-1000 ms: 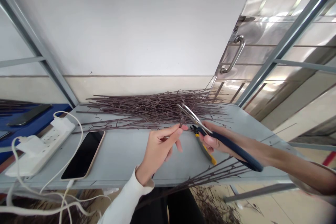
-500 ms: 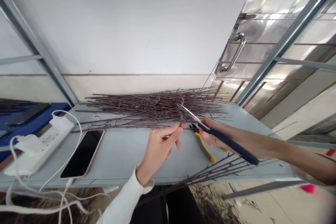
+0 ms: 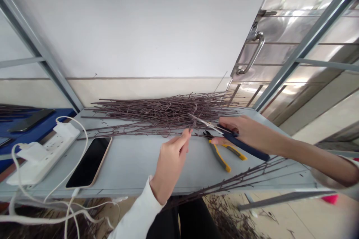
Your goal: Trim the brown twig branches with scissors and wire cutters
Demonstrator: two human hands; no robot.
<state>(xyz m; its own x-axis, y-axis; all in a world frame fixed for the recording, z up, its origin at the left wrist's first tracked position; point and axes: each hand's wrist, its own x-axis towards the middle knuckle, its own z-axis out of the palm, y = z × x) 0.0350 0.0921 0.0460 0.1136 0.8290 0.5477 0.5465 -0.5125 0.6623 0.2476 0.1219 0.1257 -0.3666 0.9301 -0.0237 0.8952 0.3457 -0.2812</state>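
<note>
My left hand (image 3: 171,162) is closed in a pinch over the middle of the table. At its fingertips is the end of a thin dark twig (image 3: 193,124), hard to separate from the pile behind it. My right hand (image 3: 246,132) grips a pair of scissors (image 3: 248,148) with dark blue handles. Its slim metal blades point left, just above and right of my left fingertips. Yellow-and-grey cutting pliers (image 3: 220,157) lie on the table below the scissors, jaws toward the pile. Behind both hands stretches a long pile of brown twigs (image 3: 146,110).
A bundle of twigs (image 3: 230,183) slants over the table's front edge onto my lap. At left are a phone (image 3: 89,162) on a cable and a white power strip (image 3: 42,157). Metal posts (image 3: 305,41) rise at both sides. Cut twigs (image 3: 230,216) litter the floor.
My left hand has turned, its fingers folding closer together. The scissors have tilted flatter in my right hand, which shifted slightly right, uncovering more of the pliers.
</note>
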